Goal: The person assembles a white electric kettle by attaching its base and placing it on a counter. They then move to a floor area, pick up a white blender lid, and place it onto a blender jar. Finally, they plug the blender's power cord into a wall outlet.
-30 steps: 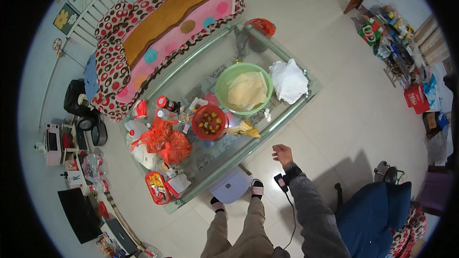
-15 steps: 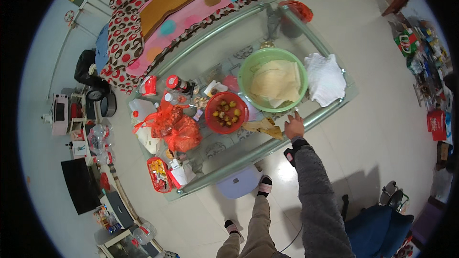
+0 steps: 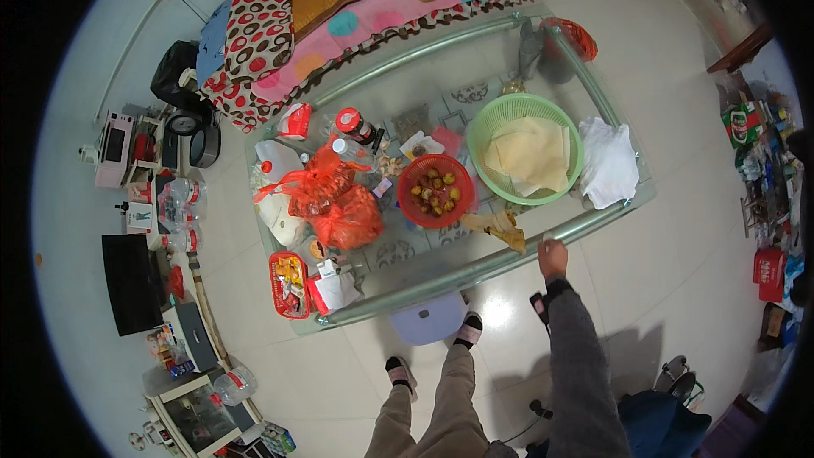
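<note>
My right hand (image 3: pixel 553 259) is closed just off the near edge of the glass table (image 3: pixel 424 266), its fingers curled together. Whatever it may hold is hidden or too small to name. Nearest to it lies a crumpled yellowish-brown cloth or peel-like piece (image 3: pixel 500 229) by the table's edge. Beyond that stands a green plastic basket (image 3: pixel 481 171) with pale yellow sheets (image 3: pixel 530 154) in it. To its left is a red bowl (image 3: pixel 405 208) with several small round brown-green fruits (image 3: pixel 436 190). A white cloth (image 3: pixel 608 163) lies right of the basket. My left hand is out of view.
Red plastic bags (image 3: pixel 346 219), a dark bottle with a red cap (image 3: pixel 354 124), a white jug (image 3: pixel 275 161) and a small red basket (image 3: pixel 278 280) crowd the table's left side. A lilac stool (image 3: pixel 426 322) stands under the near edge. A covered sofa (image 3: pixel 381 13) lies beyond.
My right hand has drawn back from beside the green basket to the table's near edge, and its outstretched fingers have curled in. The whole view has shifted, the table things appearing further right.
</note>
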Demonstrator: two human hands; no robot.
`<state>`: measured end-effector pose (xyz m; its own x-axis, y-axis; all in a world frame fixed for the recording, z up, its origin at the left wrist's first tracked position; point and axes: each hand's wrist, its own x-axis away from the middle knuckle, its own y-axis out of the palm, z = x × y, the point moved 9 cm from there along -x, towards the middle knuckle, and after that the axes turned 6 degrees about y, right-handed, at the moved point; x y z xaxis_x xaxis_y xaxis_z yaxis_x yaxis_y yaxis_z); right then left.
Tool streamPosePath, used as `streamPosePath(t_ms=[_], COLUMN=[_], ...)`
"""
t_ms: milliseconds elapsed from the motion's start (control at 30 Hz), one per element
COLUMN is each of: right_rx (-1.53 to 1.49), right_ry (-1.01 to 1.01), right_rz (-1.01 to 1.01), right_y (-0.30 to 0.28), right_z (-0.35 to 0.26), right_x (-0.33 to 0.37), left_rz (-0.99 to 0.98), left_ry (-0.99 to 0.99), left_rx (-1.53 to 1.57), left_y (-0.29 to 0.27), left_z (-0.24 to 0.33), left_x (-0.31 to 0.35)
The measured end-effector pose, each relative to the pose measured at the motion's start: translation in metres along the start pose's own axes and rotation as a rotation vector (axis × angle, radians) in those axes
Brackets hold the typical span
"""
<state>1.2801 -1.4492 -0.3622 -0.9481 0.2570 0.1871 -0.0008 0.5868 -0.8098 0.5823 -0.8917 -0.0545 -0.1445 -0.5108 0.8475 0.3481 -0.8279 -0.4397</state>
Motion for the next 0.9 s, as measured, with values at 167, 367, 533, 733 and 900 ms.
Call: streamPosePath(t_ms=[167,367,533,733,900], right_rx=[-0.012,0.204,-0.050,0.283,0.191], right_ry=[0.124,0.398,0.486,0.164,0.075], right_rz=[-0.031,-0.115,-0.064,-0.475,-0.667], right_y=[-0.015,-0.065,-0.113,-0.068,-0.039], right_z=[0.040,0.128,0.127,0.035,-0.076], right_x=[0.112,0.255,0.382,0.506,0.506], left_rz=[0.010,-0.207,-0.294,-0.269,-0.134], left_ry=[-0.052,0.187,0.391,0.416,0.307], left_rx=[0.012,0.117,0.045,0.322,0.457], left_y=[-0.014,0.008,-0.010,-0.108,-0.186], left_z=[-0.005,0.032,0.070,0.030,-0.055], left_x=[-0.044,-0.145,-0.201,-0.244,-0.280])
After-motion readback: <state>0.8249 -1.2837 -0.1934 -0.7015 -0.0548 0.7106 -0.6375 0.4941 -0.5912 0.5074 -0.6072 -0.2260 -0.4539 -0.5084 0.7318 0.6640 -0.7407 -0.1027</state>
